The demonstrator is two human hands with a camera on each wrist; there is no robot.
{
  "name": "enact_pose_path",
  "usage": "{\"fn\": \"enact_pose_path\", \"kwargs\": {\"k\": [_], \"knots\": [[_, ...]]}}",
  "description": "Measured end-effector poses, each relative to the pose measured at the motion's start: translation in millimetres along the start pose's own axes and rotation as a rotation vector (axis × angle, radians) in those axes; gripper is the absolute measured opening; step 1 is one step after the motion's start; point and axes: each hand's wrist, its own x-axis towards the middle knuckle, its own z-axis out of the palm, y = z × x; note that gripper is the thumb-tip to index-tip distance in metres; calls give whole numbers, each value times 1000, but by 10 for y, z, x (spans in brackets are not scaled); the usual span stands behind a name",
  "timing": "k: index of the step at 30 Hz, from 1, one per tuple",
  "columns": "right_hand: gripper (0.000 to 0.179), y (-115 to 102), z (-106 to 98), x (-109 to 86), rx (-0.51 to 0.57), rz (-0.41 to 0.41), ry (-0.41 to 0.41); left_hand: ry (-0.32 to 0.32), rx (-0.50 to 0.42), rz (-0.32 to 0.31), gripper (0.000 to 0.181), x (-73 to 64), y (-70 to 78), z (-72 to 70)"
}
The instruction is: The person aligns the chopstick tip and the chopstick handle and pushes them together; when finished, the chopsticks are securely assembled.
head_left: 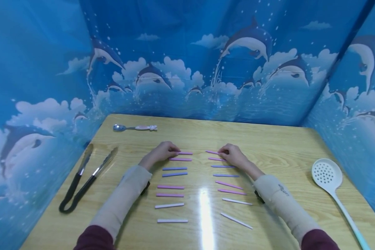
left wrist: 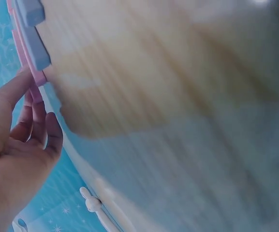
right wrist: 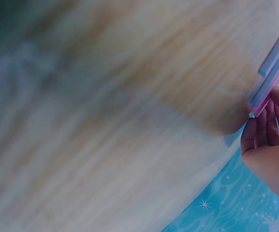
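Two columns of slim pastel sticks lie on the table. At the far end of the left column, my left hand (head_left: 165,152) pinches a pink stick (head_left: 186,153) between thumb and fingertips, its inner end jutting out. Just below lies a second pink stick (head_left: 180,159). Across from it, my right hand (head_left: 234,155) pinches the farthest stick of the right column, also pink (head_left: 210,151). Another pink stick (head_left: 215,159) runs partly under that hand. Nearer me come blue sticks (head_left: 175,168), more pink ones (head_left: 170,187) and pale lilac ones (head_left: 172,221), with the nearest right one (head_left: 236,221) slanting.
Black-handled tongs (head_left: 78,187) lie spread at the left. A spoon (head_left: 135,128) with a pink-and-white handle sits near the back edge. On the right is a white slotted ladle (head_left: 327,173) with a mint handle. Dolphin-print curtains (head_left: 187,74) enclose the wooden table (head_left: 268,139).
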Motion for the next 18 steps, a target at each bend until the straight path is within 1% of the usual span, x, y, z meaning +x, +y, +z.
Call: {"fn": "enact_pose_path", "kwargs": {"k": [5,10,15,18], "knots": [[14,-32,-27,-42,23,-1,17,28,-9,2,21,-23,88,21],[12,-120,-46,-84,72,-39,58,54,-22,-7,20,-33,197,18],[10,-239,-51,-101,118,-83,68,66,-24,9,20,-32,215,12],[10,-308,-45,-110,133,-88,57,68,-40,7,20,-40,230,11]]}}
